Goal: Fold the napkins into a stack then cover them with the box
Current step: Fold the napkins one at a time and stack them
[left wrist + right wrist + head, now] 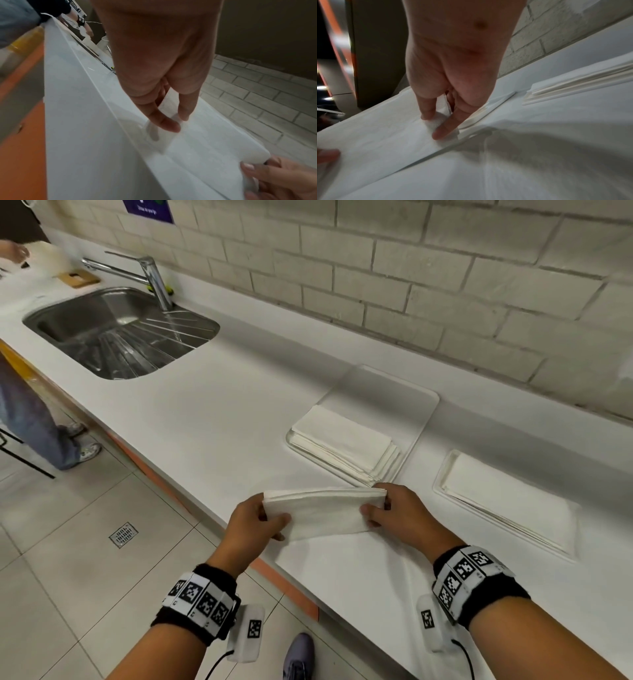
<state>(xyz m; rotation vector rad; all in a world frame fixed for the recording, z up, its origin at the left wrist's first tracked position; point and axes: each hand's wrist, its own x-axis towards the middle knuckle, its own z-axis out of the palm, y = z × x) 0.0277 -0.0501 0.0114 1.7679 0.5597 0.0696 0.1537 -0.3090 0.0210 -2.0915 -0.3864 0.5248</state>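
Observation:
A white napkin [325,513] is held just above the counter, half folded over on itself. My left hand [263,517] pinches its left end [159,129] and my right hand [378,508] pinches its right end [440,124]. Behind it, a stack of folded napkins [344,445] lies on the near part of a clear tray [416,409]. To the right a flat pile of unfolded napkins [510,501] sits in a second clear shallow box [442,470]. Another napkin sheet [346,563] lies spread on the counter under my hands.
A steel sink [120,333] with a tap [150,273] is set in the white counter [212,405] at the far left. A brick wall [445,268] runs along the back. Another person [30,419] stands on the floor at the left.

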